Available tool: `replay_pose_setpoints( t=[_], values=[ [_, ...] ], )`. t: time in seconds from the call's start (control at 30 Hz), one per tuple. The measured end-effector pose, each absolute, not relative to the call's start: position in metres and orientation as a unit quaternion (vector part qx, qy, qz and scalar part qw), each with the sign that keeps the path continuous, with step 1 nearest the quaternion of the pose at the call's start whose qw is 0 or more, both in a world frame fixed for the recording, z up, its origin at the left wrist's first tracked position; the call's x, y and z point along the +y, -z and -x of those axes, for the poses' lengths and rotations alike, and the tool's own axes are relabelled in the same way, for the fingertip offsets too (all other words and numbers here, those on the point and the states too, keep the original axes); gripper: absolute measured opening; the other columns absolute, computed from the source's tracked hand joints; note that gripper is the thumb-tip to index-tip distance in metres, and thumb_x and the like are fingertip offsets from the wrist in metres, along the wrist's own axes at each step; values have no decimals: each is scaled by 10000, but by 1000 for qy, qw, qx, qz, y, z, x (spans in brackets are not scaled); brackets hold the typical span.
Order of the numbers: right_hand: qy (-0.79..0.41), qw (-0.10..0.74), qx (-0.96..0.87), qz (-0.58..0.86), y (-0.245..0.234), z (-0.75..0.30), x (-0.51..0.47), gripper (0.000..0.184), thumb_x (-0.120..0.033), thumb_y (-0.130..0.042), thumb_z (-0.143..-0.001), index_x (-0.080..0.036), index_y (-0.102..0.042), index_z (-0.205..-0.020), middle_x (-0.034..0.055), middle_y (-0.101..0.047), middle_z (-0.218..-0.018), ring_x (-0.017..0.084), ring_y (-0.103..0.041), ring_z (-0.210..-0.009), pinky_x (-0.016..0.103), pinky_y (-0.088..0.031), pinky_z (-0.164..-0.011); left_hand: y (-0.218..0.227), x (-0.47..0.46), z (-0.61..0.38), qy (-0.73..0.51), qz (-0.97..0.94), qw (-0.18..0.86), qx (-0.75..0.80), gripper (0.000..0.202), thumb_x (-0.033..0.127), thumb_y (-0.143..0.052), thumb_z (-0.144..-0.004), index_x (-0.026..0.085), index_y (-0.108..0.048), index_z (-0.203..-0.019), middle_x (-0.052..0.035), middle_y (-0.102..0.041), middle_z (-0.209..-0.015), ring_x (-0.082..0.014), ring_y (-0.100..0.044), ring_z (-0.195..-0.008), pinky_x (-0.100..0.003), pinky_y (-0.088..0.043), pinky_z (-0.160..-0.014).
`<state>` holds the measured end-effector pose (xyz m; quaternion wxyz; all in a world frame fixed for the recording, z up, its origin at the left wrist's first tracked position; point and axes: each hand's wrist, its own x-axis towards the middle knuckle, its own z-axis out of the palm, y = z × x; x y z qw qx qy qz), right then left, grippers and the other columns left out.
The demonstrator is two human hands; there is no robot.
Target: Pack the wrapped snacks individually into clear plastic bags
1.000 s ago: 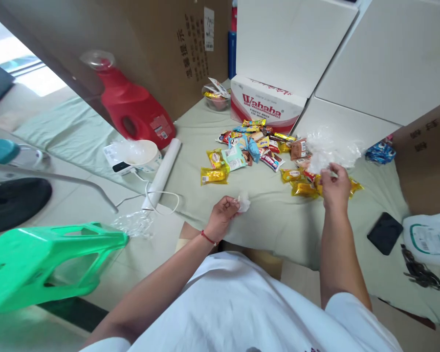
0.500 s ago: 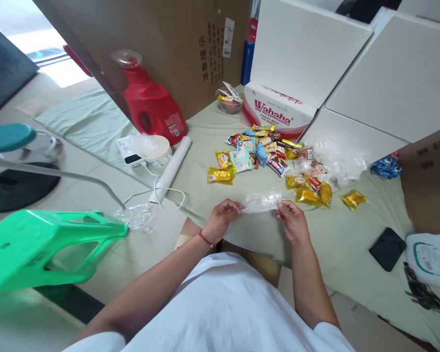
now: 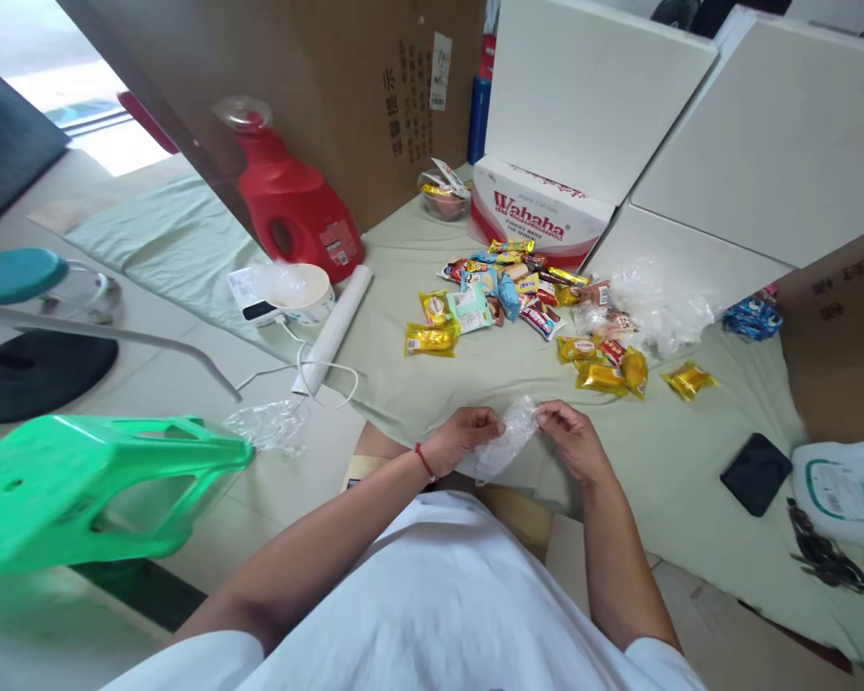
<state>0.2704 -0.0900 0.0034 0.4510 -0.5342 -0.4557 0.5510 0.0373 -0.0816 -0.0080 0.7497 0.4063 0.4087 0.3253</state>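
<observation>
A crinkled clear plastic bag hangs between my two hands, above the near edge of the pale green cloth. My left hand, with a red string bracelet at the wrist, pinches its left side. The fingertips of my right hand are closed on its upper right corner. Beyond my hands lies a heap of wrapped snacks. Gold-wrapped snacks sit to its left, and more gold packets lie nearer on the right. A single gold packet lies apart.
Behind the snacks stand a Wahaha carton and a clear bundle of plastic. On the left are a red detergent jug, a white roll, a cable and a green stool. A black flat object and white jug lie right.
The plastic bag, stretched level between my hands before, now slants and hangs down toward me. My left hand has moved right, closer to my right hand.
</observation>
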Motion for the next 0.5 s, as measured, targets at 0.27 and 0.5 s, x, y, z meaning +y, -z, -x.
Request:
replay_pose_setpoints(
  t=[0.27, 0.5],
  values=[
    [-539, 461, -405, 577, 8, -231, -114, 473, -699, -774, -778, -240, -707, -869, 22, -677, -856, 186, -591, -819, 285, -531, -699, 14, -92, -56, -411, -525, 531, 523, 305, 454, -789, -752, 204, -617, -719, 41, -527, -624, -114, -413, -597, -253, -305, -573],
    [-614, 501, -297, 533, 3, -235, -109, 456, -595, -899, -641, -230, -639, -731, -23, -626, -730, 143, -570, -705, 275, -537, -708, 10, -90, -50, -414, -440, 637, 479, 459, 548, -856, -686, 196, -564, -711, 63, -483, -620, -89, -384, -590, -239, -286, -573]
  ],
)
